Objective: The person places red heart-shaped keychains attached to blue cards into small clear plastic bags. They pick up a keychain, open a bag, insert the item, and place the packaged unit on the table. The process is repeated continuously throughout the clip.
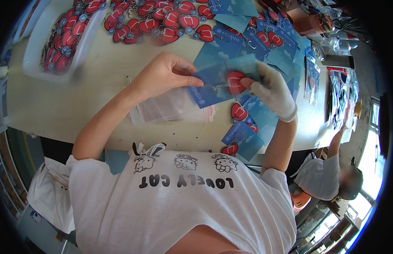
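Observation:
My left hand [160, 75], bare, pinches the left end of a blue card [208, 94] between thumb and fingers. At the card's other end, my right hand [273, 94] wears a white glove. Its thumb presses on a red keychain [235, 83] lying against the card. Clear plastic seems to cover the card's right part; how far it reaches is hard to tell. Beneath my hands, a stack of clear plastic bags [160, 111] lies on the table. Several carded red keychains [239, 112] rest close to my right wrist.
A white plastic bin [84, 53] of red keychains stands at the far left. More red keychains [156, 19] are heaped along the back. Blue cards [285, 59] spread over the right side. Another person [319, 175] sits at the table's right.

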`<state>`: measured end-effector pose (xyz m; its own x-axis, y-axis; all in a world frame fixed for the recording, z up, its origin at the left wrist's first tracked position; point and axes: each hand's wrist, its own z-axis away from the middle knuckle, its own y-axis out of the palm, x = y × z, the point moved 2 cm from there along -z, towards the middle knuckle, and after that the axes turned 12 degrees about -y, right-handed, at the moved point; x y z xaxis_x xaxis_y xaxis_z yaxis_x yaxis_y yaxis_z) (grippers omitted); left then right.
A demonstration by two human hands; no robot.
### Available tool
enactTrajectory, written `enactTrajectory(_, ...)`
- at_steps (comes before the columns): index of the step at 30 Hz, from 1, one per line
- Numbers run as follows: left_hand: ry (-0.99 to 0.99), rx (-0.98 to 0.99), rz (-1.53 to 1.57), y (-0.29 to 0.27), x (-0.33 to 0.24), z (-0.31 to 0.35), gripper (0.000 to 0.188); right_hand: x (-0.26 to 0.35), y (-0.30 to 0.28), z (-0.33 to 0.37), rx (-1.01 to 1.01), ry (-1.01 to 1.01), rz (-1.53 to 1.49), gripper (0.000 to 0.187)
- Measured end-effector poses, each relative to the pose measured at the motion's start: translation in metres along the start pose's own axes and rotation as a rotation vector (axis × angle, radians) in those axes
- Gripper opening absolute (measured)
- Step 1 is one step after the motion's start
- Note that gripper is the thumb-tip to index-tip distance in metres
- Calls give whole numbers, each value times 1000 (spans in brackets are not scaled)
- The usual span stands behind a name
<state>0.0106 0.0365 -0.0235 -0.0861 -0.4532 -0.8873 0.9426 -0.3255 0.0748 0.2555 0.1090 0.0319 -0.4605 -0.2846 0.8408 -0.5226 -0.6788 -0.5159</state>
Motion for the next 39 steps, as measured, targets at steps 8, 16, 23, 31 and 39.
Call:
enactTrajectory(8,14,-53,132,5,-4,-4,17,16,15,6,-338,-74,-297,30)
enactTrajectory(16,99,-8,95,17,-8,-13,19,14,16,12,-198,-29,-233,15)
enactTrajectory(23,137,56,-60,14,-20,-18,21,13,11,12,-85,-100,-208,11)
enactTrajectory(31,191,41,-211,19,-40,-19,22,6,19,10,-31,-93,-332,11)
enactTrajectory(39,206,78,-296,20,-43,-27,22,-5,13,25,-115,0,-433,32)
